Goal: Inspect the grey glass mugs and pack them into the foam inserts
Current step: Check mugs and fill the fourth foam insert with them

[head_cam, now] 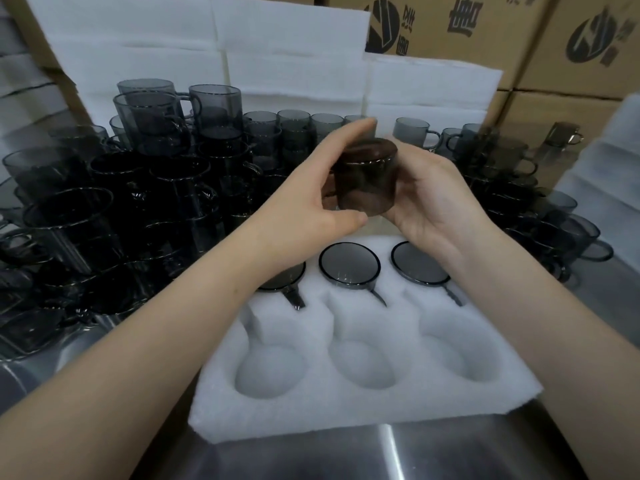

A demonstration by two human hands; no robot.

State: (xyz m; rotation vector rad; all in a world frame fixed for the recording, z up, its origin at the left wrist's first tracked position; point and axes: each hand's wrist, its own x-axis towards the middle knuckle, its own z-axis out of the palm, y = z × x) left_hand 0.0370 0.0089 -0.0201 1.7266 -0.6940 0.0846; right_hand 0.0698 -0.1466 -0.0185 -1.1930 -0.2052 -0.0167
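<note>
1. The left hand (311,199) and right hand (429,199) together hold 1 dark grey glass mug (367,178) in the air, above the far edge of the foam insert (311,407) and touching nothing else.
2. The left fingers (353,129) curl over the mug's far upper edge, with the thumb pressed under its near lower edge.
3. The right hand cradles the mug from the right and below, palm turned toward the camera. Its fingers are wrapped behind the glass and mostly hidden.
4. One flat end of the mug faces up; I cannot tell whether that end is the rim or the base.
5. The white foam insert lies on the steel tabletop (381,455) and has 6 pockets in 2 rows of 3.
6. The far row holds 3 packed mugs (349,266), with their handles lying in slots that point toward the person. The left one is partly covered by the left forearm.
7. The 3 empty pockets (367,365) make up the near row.
8. Stacked mugs (138,202) crowd the tabletop on the left, and more loose mugs (502,174) stand on the right.
9. Behind them are white foam sheets (294,46) and printed cardboard boxes (571,39).
</note>
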